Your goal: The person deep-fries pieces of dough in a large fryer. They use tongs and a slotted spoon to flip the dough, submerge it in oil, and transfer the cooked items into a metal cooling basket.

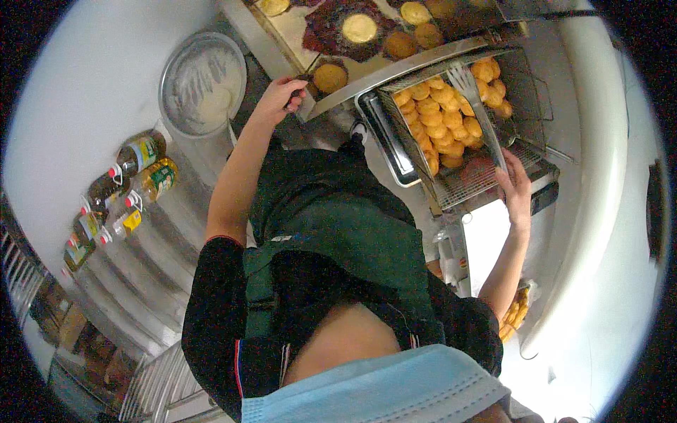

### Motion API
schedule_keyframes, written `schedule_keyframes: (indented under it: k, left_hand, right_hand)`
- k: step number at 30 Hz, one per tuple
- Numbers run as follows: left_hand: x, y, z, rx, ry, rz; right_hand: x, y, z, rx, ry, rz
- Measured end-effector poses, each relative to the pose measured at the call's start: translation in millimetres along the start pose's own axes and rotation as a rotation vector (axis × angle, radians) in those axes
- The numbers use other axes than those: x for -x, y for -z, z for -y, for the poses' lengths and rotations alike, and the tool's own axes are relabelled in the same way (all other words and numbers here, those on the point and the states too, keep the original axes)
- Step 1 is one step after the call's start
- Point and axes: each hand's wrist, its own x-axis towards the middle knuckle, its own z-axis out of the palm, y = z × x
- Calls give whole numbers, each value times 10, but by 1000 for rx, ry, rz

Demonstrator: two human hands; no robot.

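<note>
My left hand (283, 100) is closed around the dark handle of a thin rod-like tool (313, 63). Its tip is near a browned round cake (330, 78) at the corner of a steel-rimmed cooking pan (365, 82). More round cakes lie in the pan, some pale on top like this one (359, 28), others brown. Between the fingers of my right hand (514, 182) is a pair of metal tongs (482, 113), pointing away from me over a wire rack (465, 190). Golden-brown fried pieces (436, 119) are heaped in the rack, partly behind the tongs.
To the left, a large metal bowl (182, 113) holds a whitish powder or paste. Several oil bottles (143, 153) with red caps stand on the steel counter (174, 254). A dark metal tray (404, 166) lies under the rack. A thick white curved edge (600, 132) bounds the right side.
</note>
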Motion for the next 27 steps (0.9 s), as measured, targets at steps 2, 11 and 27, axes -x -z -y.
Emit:
schedule_keyframes:
  k: [2, 11, 27]
  left_hand:
    - [-29, -13, 5, -77, -59, -54]
    - [14, -91, 12, -477, -282, -295]
    - [411, 83, 183, -733, -574, -419]
  right_hand:
    - [-199, -64, 329, 234, 240, -5]
    - [-1909, -798, 1489, 1192, 373, 286]
    - [-2690, -1167, 1261, 1475, 556, 480]
